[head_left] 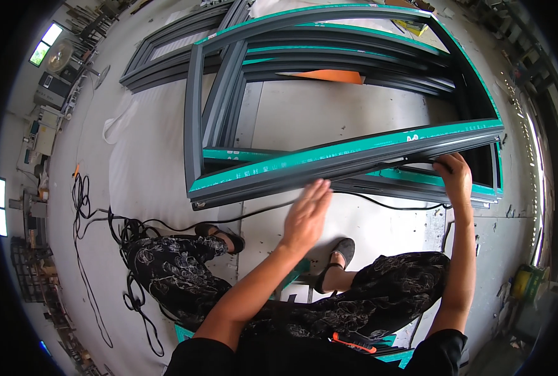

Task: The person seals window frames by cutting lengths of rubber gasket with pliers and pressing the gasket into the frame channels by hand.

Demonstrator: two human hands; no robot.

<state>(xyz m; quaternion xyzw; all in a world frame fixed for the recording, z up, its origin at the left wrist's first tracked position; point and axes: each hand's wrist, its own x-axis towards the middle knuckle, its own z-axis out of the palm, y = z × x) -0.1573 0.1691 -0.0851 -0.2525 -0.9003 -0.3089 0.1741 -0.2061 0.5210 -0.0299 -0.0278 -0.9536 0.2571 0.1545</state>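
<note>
In front of me a dark grey window frame (279, 178) with green protective film leans on other frames, its near side slanting up to the right. My right hand (457, 178) is at the right end of that side, fingers bent round a thin black sealing strip (410, 161) lying against the profile. My left hand (307, 216), slightly blurred, has its fingers stretched out beside the lower edge of the same side. Whether it touches the profile I cannot tell. Below the frame a loose length of black strip (385, 205) sags and passes behind my left hand.
Tangled black strip (129, 232) lies on the floor to the left. More grey frames (160, 53) are stacked behind. An orange piece (332, 76) lies inside the frame opening. An orange-and-black hand tool (354, 342) is by my lap. A fan (60, 56) stands far left.
</note>
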